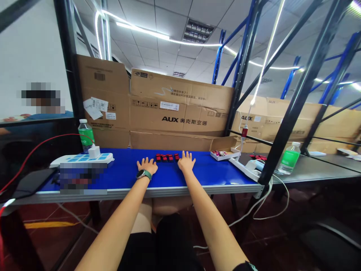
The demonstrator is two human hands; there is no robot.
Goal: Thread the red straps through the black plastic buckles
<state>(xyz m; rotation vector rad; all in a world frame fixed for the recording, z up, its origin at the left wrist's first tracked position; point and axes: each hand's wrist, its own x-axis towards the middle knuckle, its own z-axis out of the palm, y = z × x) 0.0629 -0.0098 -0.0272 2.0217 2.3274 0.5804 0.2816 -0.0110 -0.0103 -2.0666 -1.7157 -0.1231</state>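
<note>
My left hand (147,165) lies flat on the blue table (124,175), fingers spread, a watch on its wrist. My right hand (186,162) also rests flat with fingers spread, a little to the right. Both hold nothing. Between and just beyond the fingertips sits a row of small red and black parts (167,157), close to both hands.
A white power strip (81,159) with a plugged charger and a green-labelled bottle (86,135) stand at the left. A small white tray of parts (223,154) and a second power strip (248,168) lie right. Cardboard boxes (180,109) wall the back. Another person sits far left.
</note>
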